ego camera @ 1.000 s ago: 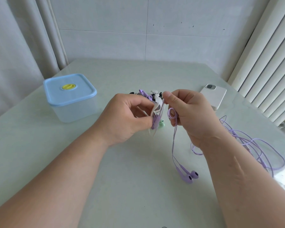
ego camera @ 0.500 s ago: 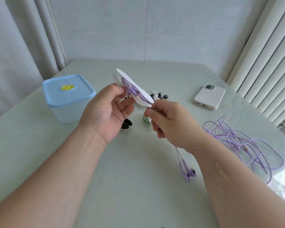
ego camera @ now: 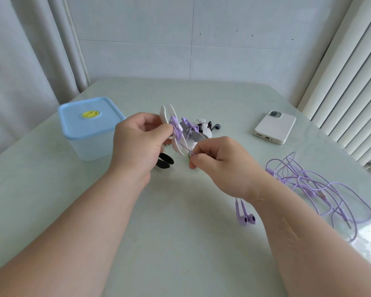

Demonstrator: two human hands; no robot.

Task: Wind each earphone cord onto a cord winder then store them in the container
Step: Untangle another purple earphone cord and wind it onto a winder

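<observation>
Pale tabletop [ego camera: 180, 264], frame centre: left hand [ego camera: 137, 144] grips white cord winder [ego camera: 172, 114]; right hand [ego camera: 219, 161] pinches purple earphone cord [ego camera: 176, 130]; cord's run to earbuds [ego camera: 245, 218] hidden behind wrist.

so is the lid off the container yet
No, the blue lid sits flat on top of the container, covering it.

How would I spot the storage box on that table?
Look left on the table, by the curtain. The container stands there, closed: a clear square tub, the only thing with a pale blue lid and yellow centre button.
</observation>
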